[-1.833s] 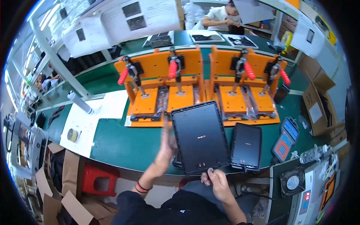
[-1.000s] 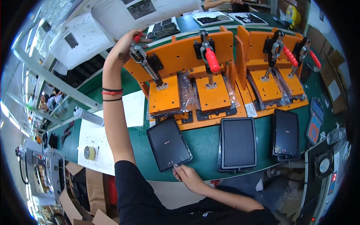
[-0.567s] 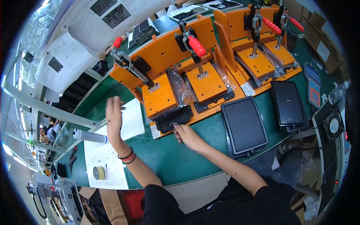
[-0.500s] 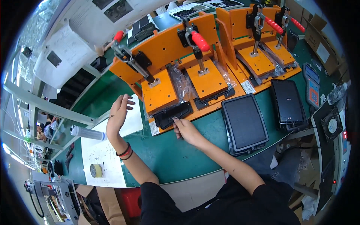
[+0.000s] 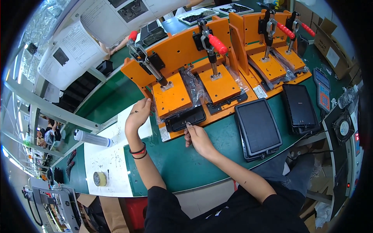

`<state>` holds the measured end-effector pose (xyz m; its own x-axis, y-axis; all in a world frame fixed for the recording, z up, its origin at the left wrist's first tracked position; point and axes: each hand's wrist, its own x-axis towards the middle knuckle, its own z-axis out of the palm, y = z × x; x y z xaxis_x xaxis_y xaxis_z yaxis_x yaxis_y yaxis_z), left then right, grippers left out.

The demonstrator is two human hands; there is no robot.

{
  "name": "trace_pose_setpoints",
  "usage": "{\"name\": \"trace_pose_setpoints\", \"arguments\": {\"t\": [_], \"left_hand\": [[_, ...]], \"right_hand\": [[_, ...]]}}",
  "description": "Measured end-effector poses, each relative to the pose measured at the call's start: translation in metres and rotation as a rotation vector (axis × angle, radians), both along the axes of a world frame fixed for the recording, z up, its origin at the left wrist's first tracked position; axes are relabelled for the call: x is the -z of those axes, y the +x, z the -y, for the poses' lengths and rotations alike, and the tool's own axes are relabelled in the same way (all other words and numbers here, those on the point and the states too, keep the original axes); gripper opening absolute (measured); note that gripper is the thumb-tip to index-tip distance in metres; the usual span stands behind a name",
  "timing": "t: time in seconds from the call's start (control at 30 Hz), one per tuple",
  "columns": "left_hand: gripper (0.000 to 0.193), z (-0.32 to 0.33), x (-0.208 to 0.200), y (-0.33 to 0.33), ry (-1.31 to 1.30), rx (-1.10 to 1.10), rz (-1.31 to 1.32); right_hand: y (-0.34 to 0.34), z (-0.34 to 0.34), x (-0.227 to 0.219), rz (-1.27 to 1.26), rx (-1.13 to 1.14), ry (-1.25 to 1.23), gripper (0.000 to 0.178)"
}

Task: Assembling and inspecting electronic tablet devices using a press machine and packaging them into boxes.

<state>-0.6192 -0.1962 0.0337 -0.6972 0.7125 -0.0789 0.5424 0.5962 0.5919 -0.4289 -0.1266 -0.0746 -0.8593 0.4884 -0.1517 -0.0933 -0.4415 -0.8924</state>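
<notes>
A black plastic housing (image 5: 185, 119) lies partly under the leftmost orange clamp plate (image 5: 171, 95), its near end sticking out. At that near edge is my right hand (image 5: 200, 139), thumb and fingers pinched together; whatever is between them is too small or hidden to name. My left hand (image 5: 138, 116) is raised at the left side of the same plate, fingers curled together, their tips beside the fixture's edge. What they hold, if anything, is hidden. The toggle clamp (image 5: 145, 62) with a red handle stands over this plate. A second orange plate (image 5: 219, 86) sits to the right.
Stacked black tablet-like units (image 5: 258, 126) lie right of my right hand, with another black unit (image 5: 300, 106) beyond. A blue-grey handheld device (image 5: 322, 89) is at far right. At left, a white cylinder (image 5: 93, 138) and tape roll (image 5: 100, 179) rest on a white sheet (image 5: 112, 163).
My left hand has moved right toward the clamp plate, and its spread fingers have curled together. My right hand stays pinched at the housing's near edge. The whole view has shifted slightly.
</notes>
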Motion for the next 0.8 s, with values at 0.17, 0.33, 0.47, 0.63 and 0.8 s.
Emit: {"name": "trace_pose_setpoints", "arguments": {"t": [0.17,0.33,0.47,0.63,0.8], "left_hand": [[0.04,-0.01,0.004,0.001,-0.015,0.035,-0.075],[0.04,-0.011,0.006,-0.003,-0.046,0.047,-0.103],[0.04,-0.011,0.008,-0.004,-0.066,0.04,-0.153],[0.04,-0.012,0.011,-0.008,-0.057,0.06,-0.106],[0.039,-0.009,0.011,-0.01,-0.06,0.069,-0.111]], "right_hand": [[-0.015,-0.02,0.0,0.021,-0.046,0.016,0.04],[-0.023,-0.026,0.006,0.047,-0.064,0.041,0.04],[-0.02,-0.024,0.005,0.058,-0.153,0.035,0.041],[-0.015,-0.029,-0.005,0.17,-0.224,0.105,0.041],[-0.016,-0.034,-0.017,0.24,-0.264,0.148,0.04]]}}
